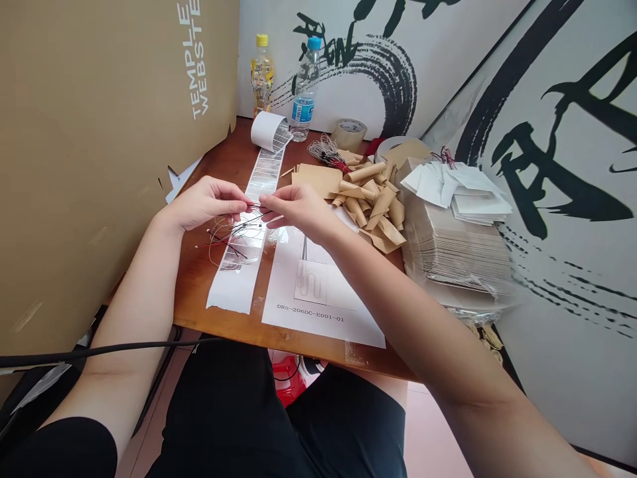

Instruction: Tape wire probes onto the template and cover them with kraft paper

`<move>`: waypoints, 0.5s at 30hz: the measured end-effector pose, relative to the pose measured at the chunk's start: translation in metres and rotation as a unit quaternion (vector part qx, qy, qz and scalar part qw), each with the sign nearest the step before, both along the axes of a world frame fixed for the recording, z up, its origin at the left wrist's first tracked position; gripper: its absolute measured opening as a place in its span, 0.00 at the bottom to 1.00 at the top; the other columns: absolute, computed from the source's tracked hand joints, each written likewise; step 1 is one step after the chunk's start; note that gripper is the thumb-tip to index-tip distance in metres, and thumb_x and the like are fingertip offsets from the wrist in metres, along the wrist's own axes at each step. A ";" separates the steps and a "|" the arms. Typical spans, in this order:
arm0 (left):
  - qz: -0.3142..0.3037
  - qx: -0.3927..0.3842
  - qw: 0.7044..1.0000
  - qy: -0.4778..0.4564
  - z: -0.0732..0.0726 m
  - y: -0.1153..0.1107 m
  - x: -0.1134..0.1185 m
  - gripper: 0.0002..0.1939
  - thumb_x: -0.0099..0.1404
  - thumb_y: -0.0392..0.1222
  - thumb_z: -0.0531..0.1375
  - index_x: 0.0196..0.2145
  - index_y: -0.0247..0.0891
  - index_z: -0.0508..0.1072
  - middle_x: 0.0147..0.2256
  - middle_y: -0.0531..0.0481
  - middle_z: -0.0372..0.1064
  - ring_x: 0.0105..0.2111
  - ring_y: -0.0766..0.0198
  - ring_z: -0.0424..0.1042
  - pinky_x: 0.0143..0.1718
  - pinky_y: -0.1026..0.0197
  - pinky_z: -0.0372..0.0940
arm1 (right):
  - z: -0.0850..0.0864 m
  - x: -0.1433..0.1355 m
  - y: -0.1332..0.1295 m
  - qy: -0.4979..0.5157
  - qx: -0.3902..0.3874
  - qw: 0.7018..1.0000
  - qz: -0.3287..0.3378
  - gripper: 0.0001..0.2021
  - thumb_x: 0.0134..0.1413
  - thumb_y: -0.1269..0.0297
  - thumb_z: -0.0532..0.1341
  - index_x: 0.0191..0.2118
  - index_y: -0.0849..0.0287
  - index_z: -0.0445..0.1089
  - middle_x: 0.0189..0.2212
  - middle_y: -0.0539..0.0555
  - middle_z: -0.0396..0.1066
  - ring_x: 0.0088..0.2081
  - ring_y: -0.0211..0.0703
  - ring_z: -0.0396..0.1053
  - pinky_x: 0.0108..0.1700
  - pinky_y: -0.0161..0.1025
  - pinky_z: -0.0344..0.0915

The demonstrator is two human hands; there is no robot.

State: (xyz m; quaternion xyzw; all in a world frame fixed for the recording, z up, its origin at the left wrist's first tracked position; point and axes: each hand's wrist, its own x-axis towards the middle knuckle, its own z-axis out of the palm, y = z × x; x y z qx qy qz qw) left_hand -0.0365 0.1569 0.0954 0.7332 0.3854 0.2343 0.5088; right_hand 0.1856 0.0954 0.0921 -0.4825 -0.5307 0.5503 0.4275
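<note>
My legs in black cloth (223, 405) are nearest, by the shiny brown wood table (199, 312). A flat white printed paper (323, 302) is on it, beside a long white strip with shiny boxes (231, 292). Over that strip are the thin red, black and pale wires (243, 227), skinny and loopy, with tiny ends. I can't tell if they touch it. My left hand (212, 201) pinches them, fingertips close together. My right hand (298, 207) pinches them too, thumb and finger closed, just beside the left. Past my right hand are curly brown paper rolls (383, 202). Farther back stand a yellow-capped bottle (261, 78) and a clear blue-capped bottle (304, 99).
</note>
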 end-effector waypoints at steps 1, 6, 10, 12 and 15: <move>0.012 0.015 1.000 -0.005 0.001 0.000 0.000 0.09 0.58 0.48 0.73 0.34 0.41 0.84 0.30 0.48 0.78 0.30 0.64 0.75 0.36 0.59 0.69 | -0.002 0.003 -0.003 0.034 -0.016 0.999 0.006 0.09 0.53 0.66 0.74 0.28 0.62 0.76 0.28 0.55 0.77 0.34 0.40 0.78 0.37 0.37 0.79; 0.040 0.052 0.994 -0.088 0.007 -0.002 -0.003 0.16 0.52 0.55 0.76 0.29 0.41 0.83 0.33 0.47 0.79 0.37 0.62 0.76 0.44 0.57 0.70 | -0.008 0.023 -0.019 0.119 -0.047 0.991 -0.048 0.11 0.45 0.76 0.75 0.33 0.61 0.74 0.29 0.51 0.78 0.34 0.39 0.79 0.40 0.38 0.79; 0.060 0.001 0.985 -0.161 0.014 -0.006 -0.008 0.21 0.46 0.59 0.78 0.26 0.42 0.79 0.24 0.53 0.70 0.27 0.67 0.69 0.33 0.58 0.65 | -0.008 0.038 -0.026 0.126 -0.037 0.984 -0.119 0.16 0.46 0.74 0.75 0.42 0.60 0.74 0.33 0.53 0.81 0.34 0.39 0.80 0.38 0.36 0.77; 0.065 -0.006 0.979 -0.191 0.016 -0.007 -0.009 0.21 0.45 0.60 0.79 0.25 0.44 0.78 0.19 0.57 0.62 0.22 0.70 0.62 0.29 0.59 0.62 | -0.008 0.047 -0.026 0.139 -0.028 0.978 -0.152 0.13 0.47 0.72 0.75 0.38 0.58 0.74 0.34 0.52 0.81 0.36 0.38 0.80 0.39 0.34 0.76; 0.066 -0.016 0.973 -0.220 0.018 -0.006 -0.010 0.22 0.45 0.59 0.78 0.23 0.44 0.76 0.15 0.60 0.48 0.17 0.73 0.50 0.23 0.61 0.55 | -0.012 0.063 -0.021 0.162 0.011 0.970 -0.183 0.14 0.46 0.66 0.77 0.36 0.56 0.73 0.34 0.49 0.80 0.39 0.37 0.80 0.41 0.34 0.76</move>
